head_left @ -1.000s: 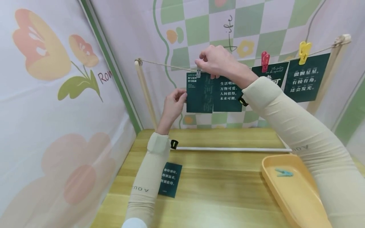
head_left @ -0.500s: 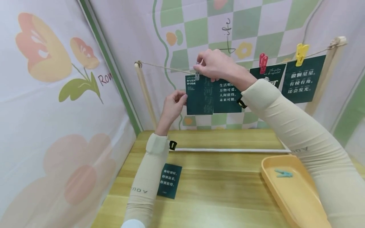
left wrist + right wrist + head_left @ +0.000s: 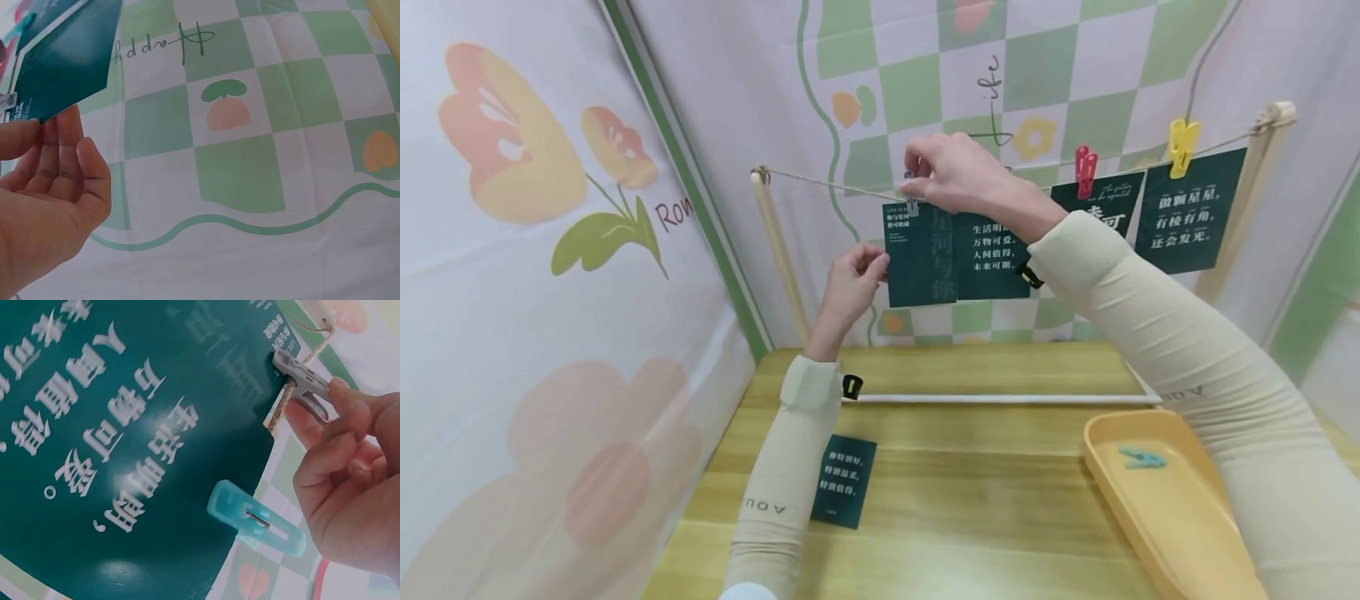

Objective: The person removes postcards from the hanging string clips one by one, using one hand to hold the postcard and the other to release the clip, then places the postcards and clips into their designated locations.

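My left hand [image 3: 853, 279] pinches the left edge of a dark green card [image 3: 917, 271] with white lettering, thumb on one face and fingers behind, as the left wrist view also shows. With thumb and fingers, my right hand [image 3: 966, 175] pinches the handle end of a grey clothespin [image 3: 303, 381]; its nose lies over the card's top edge at the twine [image 3: 827, 185]. Just right of that card hangs another green card [image 3: 996, 262], held by a light blue clothespin [image 3: 256, 519] that the right hand hides in the head view.
Further right, cards hang under a red clothespin [image 3: 1085, 171] and a yellow clothespin [image 3: 1183, 150]. Wooden posts [image 3: 778, 250] carry the twine. On the table lie a green card [image 3: 844, 483], a white rod [image 3: 1000, 399] and a yellow tray [image 3: 1101, 475] with a teal clothespin [image 3: 1142, 458].
Both hands keep their places at the card and the grey clothespin. The head view has shifted slightly, so the scene sits a little lower and further left.
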